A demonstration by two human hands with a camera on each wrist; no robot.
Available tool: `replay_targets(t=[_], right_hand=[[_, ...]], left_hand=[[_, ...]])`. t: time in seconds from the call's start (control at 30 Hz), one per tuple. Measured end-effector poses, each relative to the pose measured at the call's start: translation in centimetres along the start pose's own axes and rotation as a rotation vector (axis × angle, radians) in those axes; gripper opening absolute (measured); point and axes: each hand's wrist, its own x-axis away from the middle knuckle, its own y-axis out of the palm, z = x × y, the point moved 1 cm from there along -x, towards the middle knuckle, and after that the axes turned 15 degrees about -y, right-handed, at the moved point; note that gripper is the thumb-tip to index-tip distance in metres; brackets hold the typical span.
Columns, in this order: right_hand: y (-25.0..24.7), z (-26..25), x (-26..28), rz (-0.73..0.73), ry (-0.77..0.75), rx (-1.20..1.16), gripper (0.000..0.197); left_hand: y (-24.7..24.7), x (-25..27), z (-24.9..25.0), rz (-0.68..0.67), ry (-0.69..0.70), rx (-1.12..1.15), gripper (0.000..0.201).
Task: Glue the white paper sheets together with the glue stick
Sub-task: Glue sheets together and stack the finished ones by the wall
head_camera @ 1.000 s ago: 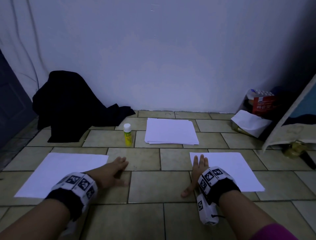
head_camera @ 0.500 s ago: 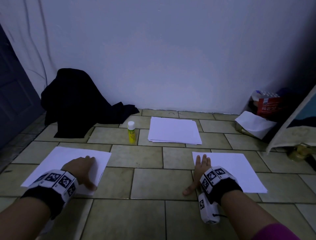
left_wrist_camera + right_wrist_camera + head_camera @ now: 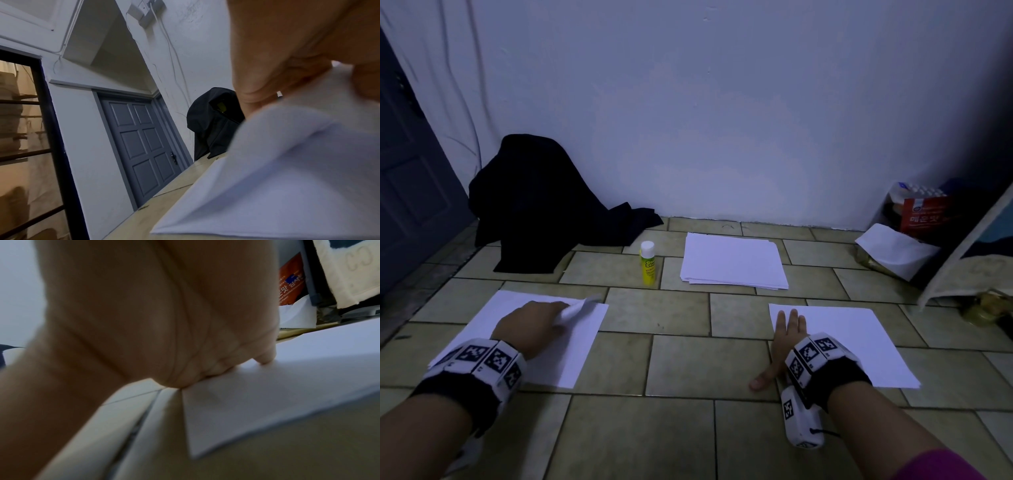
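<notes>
Two single white sheets lie on the tiled floor. My left hand (image 3: 534, 322) is over the left sheet (image 3: 558, 356) and pinches its far right corner, which curls up off the floor; the left wrist view shows the lifted sheet (image 3: 287, 178) under my fingers. My right hand (image 3: 786, 334) lies flat, fingers straight, on the left edge of the right sheet (image 3: 859, 346); the right wrist view shows that sheet (image 3: 267, 402) under the palm. A yellow glue stick (image 3: 648, 263) with a white cap stands upright further back, beside a stack of white paper (image 3: 734, 262).
A black cloth heap (image 3: 541, 205) sits against the wall at the back left, near a grey door (image 3: 410, 192). A red packet (image 3: 924, 212), crumpled white paper (image 3: 897, 250) and a leaning board (image 3: 969, 253) crowd the right corner.
My left hand moved from the bare tiles leftward onto the left sheet and has now lifted its far right corner. The right hand stayed flat on the right sheet.
</notes>
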Motion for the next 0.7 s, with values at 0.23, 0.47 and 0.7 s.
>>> replay_targets(t=[0.23, 0.47, 0.7], right_hand=[[-0.1, -0.2, 0.2, 0.005, 0.004, 0.004, 0.158], [-0.1, -0.1, 0.2, 0.005, 0.003, 0.017, 0.159], [-0.2, -0.1, 0.2, -0.002, 0.005, 0.025, 0.159]], left_hand=[[-2.1, -0.2, -0.2, 0.284, -0.026, 0.189, 0.038], [-5.7, 2.5, 3.8, 0.522, 0.106, 0.14, 0.038], [-4.4, 7.6, 12.7, 0.313, 0.238, -0.037, 0.042]])
